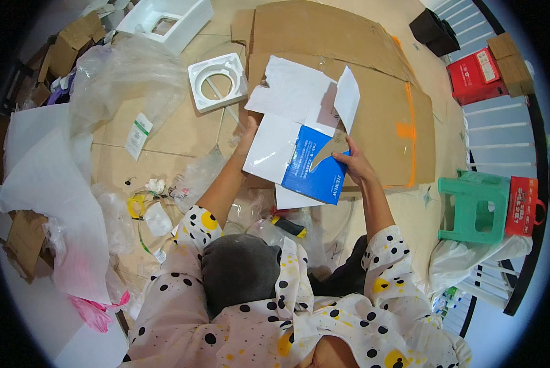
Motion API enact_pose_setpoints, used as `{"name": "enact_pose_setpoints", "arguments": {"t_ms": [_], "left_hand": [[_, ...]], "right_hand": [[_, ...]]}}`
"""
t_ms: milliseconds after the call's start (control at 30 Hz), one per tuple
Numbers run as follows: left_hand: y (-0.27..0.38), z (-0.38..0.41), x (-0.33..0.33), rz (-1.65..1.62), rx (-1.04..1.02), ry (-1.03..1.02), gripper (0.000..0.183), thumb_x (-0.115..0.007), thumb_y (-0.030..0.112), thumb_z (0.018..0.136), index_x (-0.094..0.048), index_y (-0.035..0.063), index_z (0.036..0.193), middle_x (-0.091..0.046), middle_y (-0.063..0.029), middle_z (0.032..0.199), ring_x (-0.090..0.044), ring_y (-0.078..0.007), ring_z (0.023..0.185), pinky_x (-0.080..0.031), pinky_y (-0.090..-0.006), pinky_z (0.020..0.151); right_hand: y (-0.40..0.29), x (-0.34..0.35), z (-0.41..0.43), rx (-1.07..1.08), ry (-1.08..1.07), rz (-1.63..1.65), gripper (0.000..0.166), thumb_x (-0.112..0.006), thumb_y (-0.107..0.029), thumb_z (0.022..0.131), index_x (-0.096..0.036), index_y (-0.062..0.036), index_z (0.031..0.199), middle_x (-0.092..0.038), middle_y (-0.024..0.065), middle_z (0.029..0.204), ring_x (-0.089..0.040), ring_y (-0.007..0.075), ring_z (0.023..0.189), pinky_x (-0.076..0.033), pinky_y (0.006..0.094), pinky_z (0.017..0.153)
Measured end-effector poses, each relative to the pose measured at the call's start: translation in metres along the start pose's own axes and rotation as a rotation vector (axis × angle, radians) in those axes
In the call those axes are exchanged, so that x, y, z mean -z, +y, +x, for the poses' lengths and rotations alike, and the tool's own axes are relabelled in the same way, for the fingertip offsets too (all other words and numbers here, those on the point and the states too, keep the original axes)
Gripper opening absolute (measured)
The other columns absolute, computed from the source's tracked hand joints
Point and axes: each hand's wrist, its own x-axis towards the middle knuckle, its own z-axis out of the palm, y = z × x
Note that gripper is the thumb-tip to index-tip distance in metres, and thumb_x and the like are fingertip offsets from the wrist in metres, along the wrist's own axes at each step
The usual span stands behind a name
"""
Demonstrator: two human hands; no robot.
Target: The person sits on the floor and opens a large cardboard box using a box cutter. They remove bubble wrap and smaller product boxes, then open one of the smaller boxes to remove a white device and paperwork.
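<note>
Both hands hold an opened-out white and blue cardboard box (275,142), its torn flaps spread over a large brown cardboard sheet (385,133) on the floor. My left hand (251,131) grips the box's left edge, its fingers partly hidden behind the white panel. On the right, the thumb of my right hand (355,161) presses on the blue printed panel, which has a curved gap showing brown. A black and yellow utility knife handle (289,226) lies on clear plastic just in front of my knees.
A white foam insert (194,89) and a larger foam piece (187,27) lie at the upper left. Crumpled clear plastic wrap (114,73) spreads over the left side. At right stand a green plastic stool (473,184), a red box (470,78) and a white railing (500,126).
</note>
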Motion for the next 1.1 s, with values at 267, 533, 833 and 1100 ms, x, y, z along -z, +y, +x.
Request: {"name": "enact_pose_setpoints", "arguments": {"t_ms": [267, 533, 833, 1100], "left_hand": [[-0.015, -0.014, 0.026, 0.477, 0.273, 0.091, 0.049, -0.065, 0.009, 0.079, -0.046, -0.0007, 0.123, -0.057, -0.0176, 0.113, -0.057, -0.0279, 0.103, -0.049, -0.0384, 0.086], [-0.022, -0.035, 0.017, 0.618, 0.167, -0.058, 0.051, -0.066, 0.013, 0.079, -0.047, -0.0054, 0.122, -0.056, -0.0189, 0.115, -0.056, -0.0265, 0.104, -0.047, -0.0347, 0.087], [0.010, -0.082, 0.002, 0.347, 0.256, 0.269, 0.057, -0.068, 0.020, 0.078, -0.044, -0.0034, 0.124, -0.056, -0.0196, 0.113, -0.056, -0.0285, 0.103, -0.048, -0.0390, 0.085], [0.004, -0.141, 0.051, 0.332, 0.044, 0.354, 0.049, -0.067, 0.010, 0.077, -0.047, -0.0038, 0.120, -0.059, -0.0157, 0.106, -0.060, -0.0261, 0.092, -0.051, -0.0350, 0.077]], "right_hand": [[0.005, 0.008, -0.006, 0.010, 0.002, -0.472, 0.069, -0.069, -0.029, 0.076, -0.038, -0.0033, 0.132, -0.051, 0.0126, 0.120, -0.048, 0.0243, 0.105, -0.039, 0.0362, 0.092], [-0.014, 0.032, 0.023, -0.040, 0.193, 0.337, 0.074, -0.052, -0.054, 0.084, -0.031, -0.0043, 0.135, -0.050, 0.0153, 0.120, -0.048, 0.0257, 0.104, -0.039, 0.0439, 0.091], [-0.053, -0.041, 0.017, -0.031, 0.091, -0.137, 0.048, -0.074, -0.020, 0.073, -0.053, 0.0034, 0.110, -0.061, 0.0144, 0.095, -0.056, 0.0169, 0.077, -0.047, 0.0303, 0.067], [-0.070, -0.124, 0.053, -0.196, -0.227, -0.579, 0.043, -0.066, -0.027, 0.080, -0.052, 0.0044, 0.105, -0.055, 0.0083, 0.072, -0.051, 0.0100, 0.058, -0.039, 0.0239, 0.045]]}}
